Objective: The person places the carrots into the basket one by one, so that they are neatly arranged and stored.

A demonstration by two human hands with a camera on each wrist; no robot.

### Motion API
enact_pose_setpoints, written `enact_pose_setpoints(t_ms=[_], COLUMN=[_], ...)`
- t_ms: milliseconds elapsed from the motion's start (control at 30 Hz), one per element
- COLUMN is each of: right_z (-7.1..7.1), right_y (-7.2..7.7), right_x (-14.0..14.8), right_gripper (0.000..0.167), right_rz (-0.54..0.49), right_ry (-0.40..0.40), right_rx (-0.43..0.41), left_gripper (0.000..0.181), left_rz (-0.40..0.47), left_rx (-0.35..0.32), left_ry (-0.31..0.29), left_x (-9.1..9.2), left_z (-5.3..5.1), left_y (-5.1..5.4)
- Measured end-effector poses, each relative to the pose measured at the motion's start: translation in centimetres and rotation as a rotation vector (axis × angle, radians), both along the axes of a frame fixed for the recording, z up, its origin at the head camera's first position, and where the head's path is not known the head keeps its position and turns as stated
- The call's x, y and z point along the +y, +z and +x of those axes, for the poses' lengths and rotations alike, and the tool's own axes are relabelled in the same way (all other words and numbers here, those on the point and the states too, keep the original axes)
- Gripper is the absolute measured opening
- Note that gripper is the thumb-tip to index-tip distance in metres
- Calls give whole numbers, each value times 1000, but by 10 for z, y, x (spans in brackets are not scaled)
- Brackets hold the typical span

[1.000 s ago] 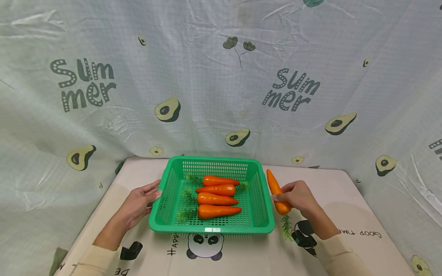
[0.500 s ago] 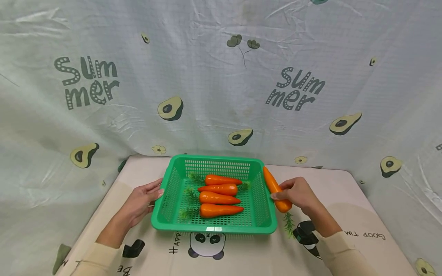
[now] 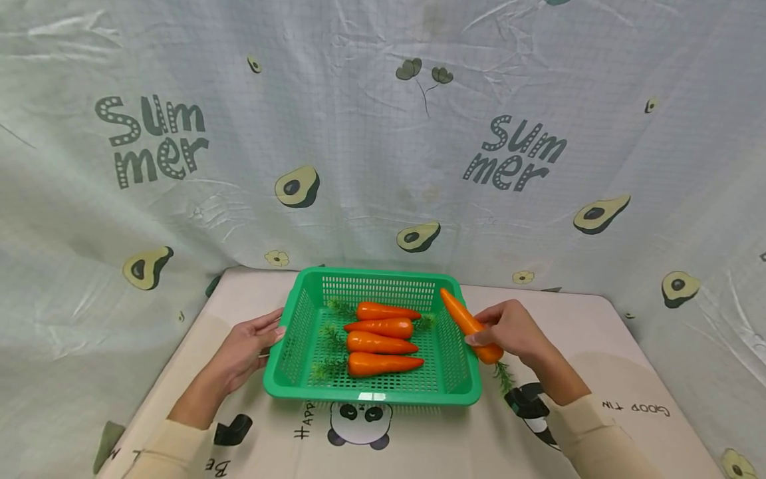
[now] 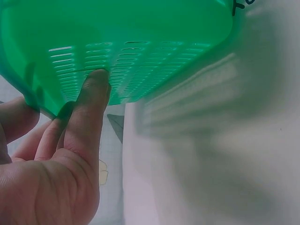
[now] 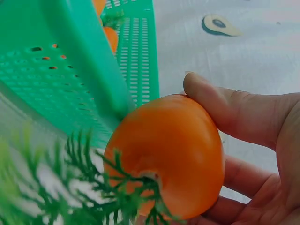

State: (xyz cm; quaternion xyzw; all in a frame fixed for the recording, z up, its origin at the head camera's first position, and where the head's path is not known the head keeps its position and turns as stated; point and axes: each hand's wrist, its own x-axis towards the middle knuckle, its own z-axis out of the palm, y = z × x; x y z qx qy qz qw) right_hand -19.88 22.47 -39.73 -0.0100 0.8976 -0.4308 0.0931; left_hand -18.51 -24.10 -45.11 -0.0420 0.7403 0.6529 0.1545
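Observation:
A green plastic basket (image 3: 371,398) with slotted walls stands in the middle of the table. Several orange carrots (image 3: 385,364) with green tops lie crosswise in it. At the basket's left side, my left hand (image 3: 242,351) holds on, thumb at the rim and fingers (image 4: 89,112) against the slotted outer wall. My right hand (image 3: 509,331) grips another carrot (image 3: 459,316) around its thick end, at the basket's right rim. That carrot's tip points over the basket's inside, while its leafy top (image 3: 505,376) hangs outside. In the right wrist view its round orange end (image 5: 173,150) is beside the rim.
A pale tabletop (image 3: 479,439) printed with a panda (image 3: 360,422) and lettering carries the basket. Behind and at both sides hangs a light cloth (image 3: 359,146) with avocado prints, close to the basket's far edge.
My right hand has lifted the carrot and moved it left, so its tip now reaches over the right rim. The left hand stays at the basket's left side.

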Motion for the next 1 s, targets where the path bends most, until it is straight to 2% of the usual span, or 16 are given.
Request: enact_pose_setpoints(t_ms=[300,733,1000], right_z=[-3,1,3], right_y=[7,18,24], right_x=[-10,-28,-38], right_gripper=[41,36,34], right_rz=[21,98,108], right_ry=[39,69,126], right_rx=[27,34,43], left_gripper=[62,62,63], left_rz=[1,13,11], left_rx=[5,-4,5], left_ry=[-5,2,-2], left_x=[0,-1,-1], left_z=[-2,0,0], left_y=[1,-2,-1])
